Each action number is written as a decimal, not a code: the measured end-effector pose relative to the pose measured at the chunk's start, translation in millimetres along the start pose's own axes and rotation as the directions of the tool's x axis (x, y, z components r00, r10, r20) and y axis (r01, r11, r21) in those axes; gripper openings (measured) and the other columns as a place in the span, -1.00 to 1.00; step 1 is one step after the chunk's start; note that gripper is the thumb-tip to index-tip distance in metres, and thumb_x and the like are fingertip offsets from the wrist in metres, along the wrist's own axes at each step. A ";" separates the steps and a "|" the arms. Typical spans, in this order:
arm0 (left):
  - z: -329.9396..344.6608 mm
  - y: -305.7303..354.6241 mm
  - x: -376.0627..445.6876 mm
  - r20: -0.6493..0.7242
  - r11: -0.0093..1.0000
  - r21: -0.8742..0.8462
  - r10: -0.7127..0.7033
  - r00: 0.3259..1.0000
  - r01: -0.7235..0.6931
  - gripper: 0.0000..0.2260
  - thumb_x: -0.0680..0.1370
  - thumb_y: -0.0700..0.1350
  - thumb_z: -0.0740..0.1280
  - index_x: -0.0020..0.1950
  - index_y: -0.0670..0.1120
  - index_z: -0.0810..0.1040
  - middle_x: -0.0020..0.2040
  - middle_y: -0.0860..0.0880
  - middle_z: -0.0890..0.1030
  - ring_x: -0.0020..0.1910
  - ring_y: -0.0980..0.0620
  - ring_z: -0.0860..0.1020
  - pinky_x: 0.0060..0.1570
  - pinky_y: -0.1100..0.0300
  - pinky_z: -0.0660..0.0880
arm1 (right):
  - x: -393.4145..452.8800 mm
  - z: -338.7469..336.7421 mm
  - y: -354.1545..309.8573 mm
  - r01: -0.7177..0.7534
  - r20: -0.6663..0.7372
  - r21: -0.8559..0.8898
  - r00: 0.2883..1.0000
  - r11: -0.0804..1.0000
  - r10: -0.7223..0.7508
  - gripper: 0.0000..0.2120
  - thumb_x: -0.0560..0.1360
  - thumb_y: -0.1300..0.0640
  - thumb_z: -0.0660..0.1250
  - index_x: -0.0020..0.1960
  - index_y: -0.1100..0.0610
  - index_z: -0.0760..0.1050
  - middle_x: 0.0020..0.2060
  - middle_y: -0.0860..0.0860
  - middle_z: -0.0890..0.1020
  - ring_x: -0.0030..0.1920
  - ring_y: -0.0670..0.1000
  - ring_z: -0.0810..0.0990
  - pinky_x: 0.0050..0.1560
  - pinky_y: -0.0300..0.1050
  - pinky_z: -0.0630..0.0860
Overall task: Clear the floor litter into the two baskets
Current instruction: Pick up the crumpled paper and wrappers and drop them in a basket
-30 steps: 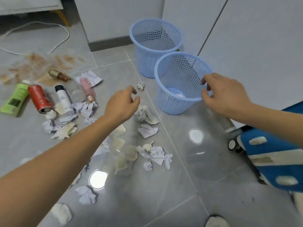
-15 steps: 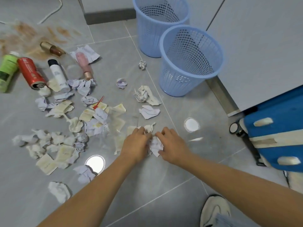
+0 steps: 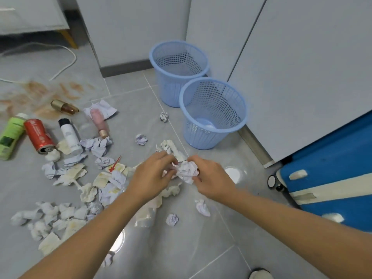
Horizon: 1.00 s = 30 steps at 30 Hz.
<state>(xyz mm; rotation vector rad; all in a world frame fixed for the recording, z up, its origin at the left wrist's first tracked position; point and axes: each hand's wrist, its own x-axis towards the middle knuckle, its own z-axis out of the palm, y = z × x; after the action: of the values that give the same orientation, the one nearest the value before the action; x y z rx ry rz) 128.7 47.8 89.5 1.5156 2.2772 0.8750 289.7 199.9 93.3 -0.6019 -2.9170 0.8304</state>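
1. My left hand point(image 3: 155, 174) and right hand point(image 3: 209, 178) both pinch one crumpled paper wad point(image 3: 187, 171), above the littered floor point(image 3: 201, 248).
2. The nearer blue basket point(image 3: 213, 111) stands just beyond.
3. Loose scraps could drop if my fingers slacken.

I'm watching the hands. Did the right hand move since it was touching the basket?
Yes. The right hand left the near basket's rim and came down toward the floor, where it now grips a paper wad together with the left hand.
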 end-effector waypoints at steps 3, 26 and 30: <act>-47.4 26.3 37.3 -0.121 0.997 -0.054 0.042 0.992 -0.049 -0.68 0.55 0.04 0.43 0.26 0.13 0.44 0.06 0.20 0.50 -0.08 0.15 0.55 -0.12 0.08 0.53 | 21.3 -60.4 -9.5 0.043 -0.133 0.000 0.990 0.999 -0.043 -0.59 0.46 0.24 0.39 0.27 0.02 0.43 -0.16 -0.08 0.58 -0.14 0.04 0.58 -0.18 -0.06 0.48; 44.8 -16.1 5.7 0.296 0.976 0.117 -0.209 0.932 0.182 -0.83 0.54 -0.04 0.33 0.12 0.02 0.60 -0.02 0.02 0.60 0.05 -0.08 0.59 -0.04 0.02 0.55 | -50.0 25.4 30.5 -0.168 0.130 -0.197 0.972 0.966 0.196 -0.66 0.52 0.01 0.32 0.28 -0.01 0.43 0.05 -0.02 0.51 -0.02 0.17 0.61 -0.08 0.04 0.55; 93.7 -23.6 -24.5 0.419 0.949 0.299 -0.225 0.880 0.100 -0.65 0.56 -0.09 0.28 0.36 0.06 0.49 0.21 -0.06 0.47 0.22 -0.14 0.45 0.00 0.01 0.52 | -82.0 77.5 56.3 -0.282 0.230 -0.218 0.915 0.934 0.330 -0.49 0.48 0.04 0.35 0.41 -0.09 0.33 0.17 -0.01 0.37 0.16 0.14 0.50 0.00 -0.02 0.53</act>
<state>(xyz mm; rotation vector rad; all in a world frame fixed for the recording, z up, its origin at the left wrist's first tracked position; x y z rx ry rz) 170.8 50.6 -0.8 1.4139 2.1847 0.1392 373.6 174.2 2.8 -1.0679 -3.2159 0.7228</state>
